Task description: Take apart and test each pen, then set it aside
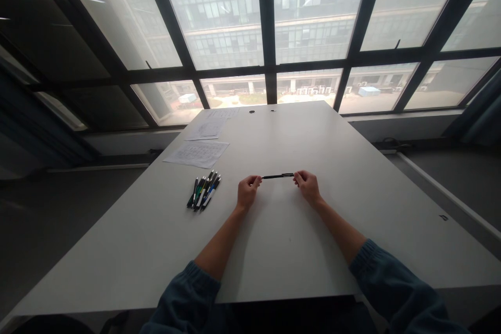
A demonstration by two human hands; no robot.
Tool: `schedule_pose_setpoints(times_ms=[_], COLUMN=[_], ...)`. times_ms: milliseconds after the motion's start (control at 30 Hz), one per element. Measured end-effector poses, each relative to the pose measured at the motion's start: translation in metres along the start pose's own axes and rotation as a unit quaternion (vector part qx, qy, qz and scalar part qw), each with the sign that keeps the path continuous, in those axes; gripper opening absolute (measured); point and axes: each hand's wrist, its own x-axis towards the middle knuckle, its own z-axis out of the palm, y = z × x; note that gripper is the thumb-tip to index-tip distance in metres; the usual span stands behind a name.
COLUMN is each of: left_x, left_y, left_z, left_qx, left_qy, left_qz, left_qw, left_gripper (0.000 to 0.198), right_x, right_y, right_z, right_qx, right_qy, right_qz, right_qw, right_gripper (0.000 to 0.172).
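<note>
Left hand: my left hand pinches one end of the black pen, fingers curled shut around it.
Right hand: my right hand grips the other end, fingers closed.
Pen: level, just above the tabletop, at 12 o'clock from me.
Pen bundle: loose pens lie at 9 o'clock of my left hand.
Papers: sheets at 11 o'clock, farther back.

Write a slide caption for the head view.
Left hand and right hand hold a dark pen by its ends over a white table; more pens and printed sheets lie at left.
</note>
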Motion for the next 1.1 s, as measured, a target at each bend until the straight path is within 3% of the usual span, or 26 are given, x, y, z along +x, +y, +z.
schedule_pose_setpoints(times_ms=[1100], left_x=[-0.0008], left_y=[0.0027], left_z=[0.0013], left_qx=[0.011], left_qy=[-0.002], left_qz=[0.007], left_qw=[1.000], left_gripper=[0.036], right_x=[-0.0014], right_y=[-0.0034], right_z=[-0.0001], right_qx=[-0.012], right_qy=[-0.001], right_qz=[-0.001], right_qw=[1.000], right_gripper=[0.045])
